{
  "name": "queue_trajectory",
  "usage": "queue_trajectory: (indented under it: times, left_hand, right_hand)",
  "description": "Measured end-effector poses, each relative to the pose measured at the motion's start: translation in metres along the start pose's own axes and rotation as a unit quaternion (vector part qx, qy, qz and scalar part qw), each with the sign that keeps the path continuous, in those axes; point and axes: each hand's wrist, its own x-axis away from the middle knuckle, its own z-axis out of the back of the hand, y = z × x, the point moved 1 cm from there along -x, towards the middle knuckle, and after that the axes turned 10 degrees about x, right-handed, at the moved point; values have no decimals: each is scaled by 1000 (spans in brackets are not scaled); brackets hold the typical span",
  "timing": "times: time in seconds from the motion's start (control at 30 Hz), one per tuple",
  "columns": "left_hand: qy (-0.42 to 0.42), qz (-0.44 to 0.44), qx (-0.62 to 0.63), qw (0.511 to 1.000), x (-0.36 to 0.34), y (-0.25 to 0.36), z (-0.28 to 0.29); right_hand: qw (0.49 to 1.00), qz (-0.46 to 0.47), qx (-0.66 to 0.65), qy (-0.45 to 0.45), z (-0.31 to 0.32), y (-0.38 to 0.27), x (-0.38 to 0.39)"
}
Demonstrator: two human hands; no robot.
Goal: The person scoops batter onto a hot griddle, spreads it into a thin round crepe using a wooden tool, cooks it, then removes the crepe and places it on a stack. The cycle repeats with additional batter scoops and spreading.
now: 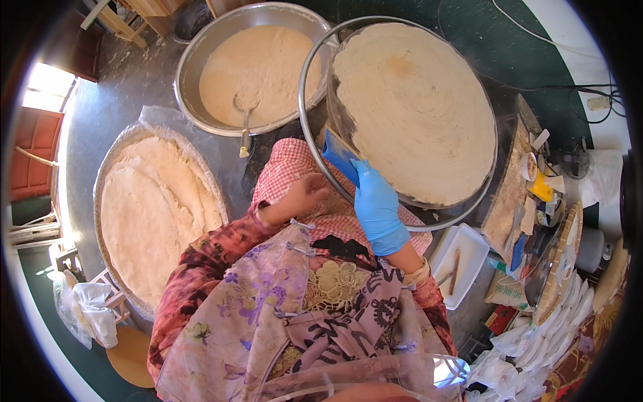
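Note:
My right hand (pixel 376 201), in a blue glove, grips a blue scraper (pixel 340 158) at the near left edge of a round griddle. A thin, pale layer of batter (pixel 415 110) with faint ring-like streaks covers most of that griddle. A metal hoop (pixel 305 87) runs around it, standing off from its left side. Bare and loosely curled, my left hand (pixel 303 195) rests over the red checked cloth on my lap, with nothing visible in it. Left of the griddle stands a large metal basin (pixel 184 80) of thick batter, a ladle (pixel 246 127) leaning in it.
A stack of round flatbreads (pixel 144 224) lies on plastic sheeting at the left. To the right are a white tray (pixel 467 251) with a stick in it, a wooden board (pixel 504 194) with small items near it, and several white bags (pixel 536 338). Cables hang at the far right.

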Motion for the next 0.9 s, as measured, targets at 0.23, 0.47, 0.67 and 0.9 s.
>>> queue_trajectory:
  times: [0.23, 0.47, 0.67, 0.9]
  left_hand:
    - [-171, -136, -410, 885, 64, 6, 42]
    - [-189, -75, -284, 937, 71, 22, 67]
    - [221, -107, -90, 965, -31, 0, 89]
    - [222, 78, 201, 951, -135, -15, 104]
  right_hand:
    - [999, 10, 42, 4, -16, -1, -6]
    - [998, 25, 59, 27, -22, 0, -32]
    - [999, 3, 43, -18, -32, -5, -66]
    - [994, -39, 74, -68, -41, -7, -101]
